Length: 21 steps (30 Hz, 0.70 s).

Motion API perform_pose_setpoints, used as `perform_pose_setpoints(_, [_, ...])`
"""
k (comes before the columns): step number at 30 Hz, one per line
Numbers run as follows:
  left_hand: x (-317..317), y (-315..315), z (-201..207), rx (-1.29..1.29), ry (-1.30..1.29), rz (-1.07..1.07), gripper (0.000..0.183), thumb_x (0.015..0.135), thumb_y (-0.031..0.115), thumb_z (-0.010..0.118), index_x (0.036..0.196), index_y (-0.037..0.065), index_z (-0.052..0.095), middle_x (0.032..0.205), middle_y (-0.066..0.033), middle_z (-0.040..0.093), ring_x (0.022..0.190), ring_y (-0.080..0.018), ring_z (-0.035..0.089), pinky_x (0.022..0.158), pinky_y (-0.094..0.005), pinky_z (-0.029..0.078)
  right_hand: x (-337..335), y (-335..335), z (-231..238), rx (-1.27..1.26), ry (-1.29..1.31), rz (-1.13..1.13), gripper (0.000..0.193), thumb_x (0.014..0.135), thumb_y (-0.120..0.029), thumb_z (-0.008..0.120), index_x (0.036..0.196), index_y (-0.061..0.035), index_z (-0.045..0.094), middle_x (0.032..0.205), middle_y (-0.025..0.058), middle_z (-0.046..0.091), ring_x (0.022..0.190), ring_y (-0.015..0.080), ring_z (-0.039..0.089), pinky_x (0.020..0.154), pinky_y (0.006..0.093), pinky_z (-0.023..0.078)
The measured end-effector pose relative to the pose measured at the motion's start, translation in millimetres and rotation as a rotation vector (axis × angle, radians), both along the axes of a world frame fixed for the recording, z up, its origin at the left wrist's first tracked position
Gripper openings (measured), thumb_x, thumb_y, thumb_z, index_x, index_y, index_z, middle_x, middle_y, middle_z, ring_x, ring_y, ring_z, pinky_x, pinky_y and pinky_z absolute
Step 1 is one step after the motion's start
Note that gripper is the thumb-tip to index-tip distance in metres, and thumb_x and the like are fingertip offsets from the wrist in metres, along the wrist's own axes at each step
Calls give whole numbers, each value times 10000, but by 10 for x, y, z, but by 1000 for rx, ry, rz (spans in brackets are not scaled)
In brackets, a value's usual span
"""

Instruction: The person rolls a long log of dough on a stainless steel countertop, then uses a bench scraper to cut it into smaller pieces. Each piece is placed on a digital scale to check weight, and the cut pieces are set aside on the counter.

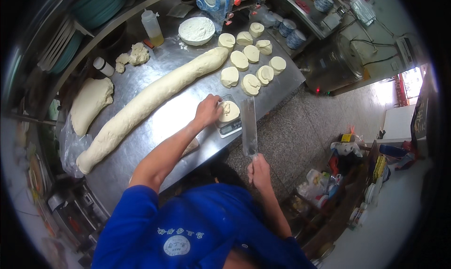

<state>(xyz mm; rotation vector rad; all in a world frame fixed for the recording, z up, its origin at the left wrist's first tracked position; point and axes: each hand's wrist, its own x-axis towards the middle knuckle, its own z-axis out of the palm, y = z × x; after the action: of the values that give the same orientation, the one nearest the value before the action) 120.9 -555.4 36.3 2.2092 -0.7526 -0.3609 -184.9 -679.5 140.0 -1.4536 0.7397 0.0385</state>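
My left hand reaches across the steel table with curled fingers at the left side of a dough piece. That piece rests on a small digital kitchen scale near the table's front edge. The handle of a long, rectangular-bladed kitchen knife is gripped in my right hand, its blade pointing away from me beside the scale. Behind my left hand a long, thick dough roll lies diagonally over the table. Several cut dough pieces stand in loose rows beyond the blade.
A bowl of flour, a squeeze bottle and dough scraps sit along the back of the steel table. A large dough slab lies at left on plastic. Blue-patterned cups stand at far right.
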Motion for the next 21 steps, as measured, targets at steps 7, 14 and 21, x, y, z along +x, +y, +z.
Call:
perform_pose_setpoints(7, [-23, -78, -39, -11, -13, -14, 265, 899, 207, 695, 1109, 46, 710, 1048, -212, 668, 976, -421, 677, 890, -502, 553, 27, -22, 19, 85, 44, 10, 300, 1178, -293, 398, 1074, -49, 539, 683, 19, 519, 470, 96, 481, 414, 272, 442])
perform_pose_setpoints(14, [16, -105, 12, -69, -25, 49, 270, 904, 225, 697, 1104, 45, 707, 1032, -218, 670, 961, -418, 681, 873, -504, 556, -11, 41, -26, 99, 62, -4, 304, 1179, -307, 394, 1107, -51, 542, 686, 29, 518, 477, 101, 490, 411, 273, 447])
perform_pose_setpoints(21, [-76, -164, 35, 33, -11, -25, 191, 896, 197, 700, 1013, 46, 695, 1028, -208, 662, 952, -418, 678, 861, -509, 557, -4, 68, 3, 150, 31, -9, 309, 1179, -312, 394, 1099, -53, 539, 688, 32, 527, 480, 102, 491, 410, 270, 445])
